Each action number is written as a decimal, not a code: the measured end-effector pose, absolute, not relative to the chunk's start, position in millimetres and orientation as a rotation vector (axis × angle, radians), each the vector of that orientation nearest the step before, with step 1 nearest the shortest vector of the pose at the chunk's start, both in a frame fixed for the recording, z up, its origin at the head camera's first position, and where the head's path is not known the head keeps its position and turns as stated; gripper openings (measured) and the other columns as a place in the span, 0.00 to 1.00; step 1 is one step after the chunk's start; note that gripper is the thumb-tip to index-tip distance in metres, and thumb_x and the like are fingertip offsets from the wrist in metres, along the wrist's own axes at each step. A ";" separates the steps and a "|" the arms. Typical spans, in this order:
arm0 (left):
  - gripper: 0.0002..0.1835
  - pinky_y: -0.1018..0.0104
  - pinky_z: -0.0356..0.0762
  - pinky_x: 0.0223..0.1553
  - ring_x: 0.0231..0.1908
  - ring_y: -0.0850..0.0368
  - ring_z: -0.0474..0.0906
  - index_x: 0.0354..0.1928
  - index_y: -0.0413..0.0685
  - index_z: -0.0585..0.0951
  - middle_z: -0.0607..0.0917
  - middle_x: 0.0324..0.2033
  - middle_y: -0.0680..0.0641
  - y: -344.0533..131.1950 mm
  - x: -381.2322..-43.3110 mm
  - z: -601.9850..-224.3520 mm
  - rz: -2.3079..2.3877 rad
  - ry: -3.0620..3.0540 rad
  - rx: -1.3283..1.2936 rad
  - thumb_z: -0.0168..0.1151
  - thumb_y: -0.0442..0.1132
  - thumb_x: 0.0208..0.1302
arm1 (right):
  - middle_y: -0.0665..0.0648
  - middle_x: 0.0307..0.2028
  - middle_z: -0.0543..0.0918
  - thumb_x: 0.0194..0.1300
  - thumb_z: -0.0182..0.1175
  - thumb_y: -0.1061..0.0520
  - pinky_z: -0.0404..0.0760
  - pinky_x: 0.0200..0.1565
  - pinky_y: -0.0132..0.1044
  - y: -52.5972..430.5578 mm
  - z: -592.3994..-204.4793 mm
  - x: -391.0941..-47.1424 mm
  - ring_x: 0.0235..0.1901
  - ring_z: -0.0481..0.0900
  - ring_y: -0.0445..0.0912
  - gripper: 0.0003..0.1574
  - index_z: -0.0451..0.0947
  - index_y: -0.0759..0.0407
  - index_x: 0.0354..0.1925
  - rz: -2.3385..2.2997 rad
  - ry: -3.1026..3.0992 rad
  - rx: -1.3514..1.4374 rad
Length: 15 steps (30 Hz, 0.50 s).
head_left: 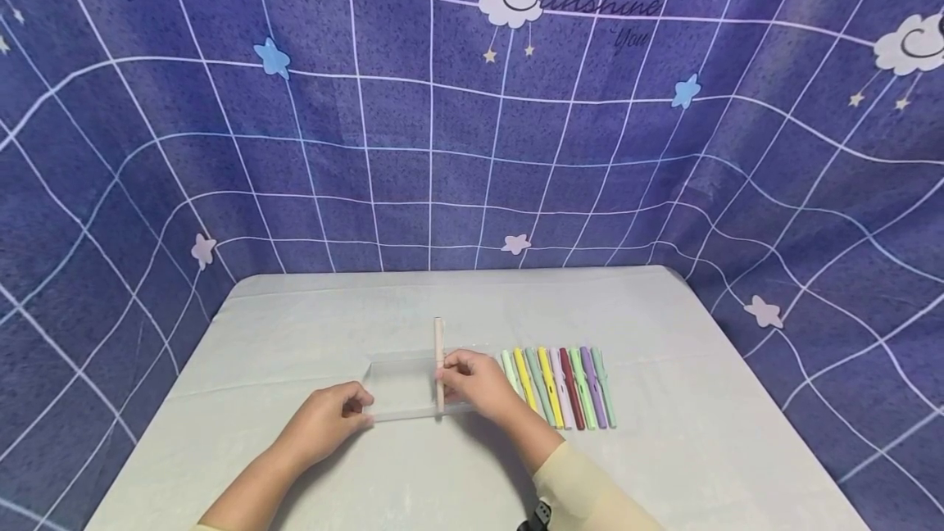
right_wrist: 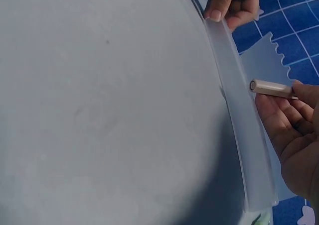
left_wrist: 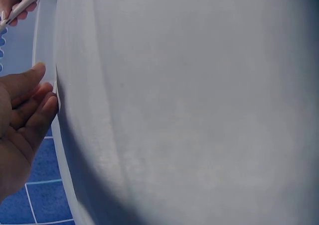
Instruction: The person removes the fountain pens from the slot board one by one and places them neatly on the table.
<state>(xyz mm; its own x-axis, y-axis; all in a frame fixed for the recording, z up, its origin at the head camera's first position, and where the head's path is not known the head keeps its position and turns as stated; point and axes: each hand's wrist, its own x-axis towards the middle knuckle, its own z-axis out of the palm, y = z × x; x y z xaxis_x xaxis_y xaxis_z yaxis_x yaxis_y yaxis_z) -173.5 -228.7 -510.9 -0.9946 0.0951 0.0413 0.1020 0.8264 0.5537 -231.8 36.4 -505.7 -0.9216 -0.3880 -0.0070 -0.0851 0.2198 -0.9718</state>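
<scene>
A frosted, see-through plastic tray [head_left: 404,415] with a wavy notched edge lies on the table in front of me. My left hand [head_left: 330,418] pinches its left end near the front corner, thumb and fingers on either side of the wall in the right wrist view. Over the tray's right part, my right hand [head_left: 481,385] holds a pale beige pen [head_left: 438,342] between thumb and fingers. That pen [right_wrist: 271,88] points across the tray's long front wall [right_wrist: 239,120]. Whether it touches the tray is unclear.
To the right of the tray, several capped pens [head_left: 566,388] in green, yellow, lilac, dark red and purple lie side by side. A pale cloth covers the table [head_left: 310,310]. Blue gridded curtain [head_left: 457,105] hangs behind and at both sides.
</scene>
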 end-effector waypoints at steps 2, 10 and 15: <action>0.12 0.59 0.81 0.45 0.35 0.67 0.79 0.37 0.58 0.83 0.84 0.29 0.62 -228.4 -173.5 -510.6 -0.911 -2.991 -0.159 0.75 0.42 0.52 | 0.58 0.33 0.86 0.68 0.62 0.54 0.87 0.37 0.42 39.8 -505.9 -232.2 0.31 0.87 0.48 0.09 0.80 0.60 0.39 -1.779 2.233 -0.440; 0.11 0.60 0.80 0.44 0.35 0.67 0.79 0.37 0.58 0.83 0.83 0.30 0.62 -228.9 -172.8 -509.7 -0.944 -3.007 -0.161 0.75 0.42 0.53 | 0.58 0.33 0.86 0.68 0.62 0.55 0.87 0.36 0.42 55.1 -506.7 -233.7 0.31 0.87 0.48 0.08 0.80 0.60 0.39 -1.786 2.247 -0.427; 0.11 0.60 0.80 0.45 0.35 0.66 0.79 0.37 0.58 0.83 0.83 0.30 0.62 -228.6 -173.1 -509.4 -0.933 -3.008 -0.160 0.75 0.42 0.53 | 0.59 0.33 0.86 0.68 0.63 0.55 0.87 0.36 0.42 65.4 -506.9 -234.3 0.31 0.87 0.49 0.09 0.80 0.61 0.39 -1.796 2.254 -0.412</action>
<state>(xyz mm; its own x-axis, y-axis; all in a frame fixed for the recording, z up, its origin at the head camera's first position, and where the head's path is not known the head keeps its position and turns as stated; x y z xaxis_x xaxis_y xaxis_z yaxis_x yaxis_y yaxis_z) -173.1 -228.6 -509.4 -0.9948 0.1002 0.0189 0.0933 0.8197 0.5652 -234.3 65.4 -506.9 -0.9340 -0.3571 -0.0041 -0.0757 0.2094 -0.9749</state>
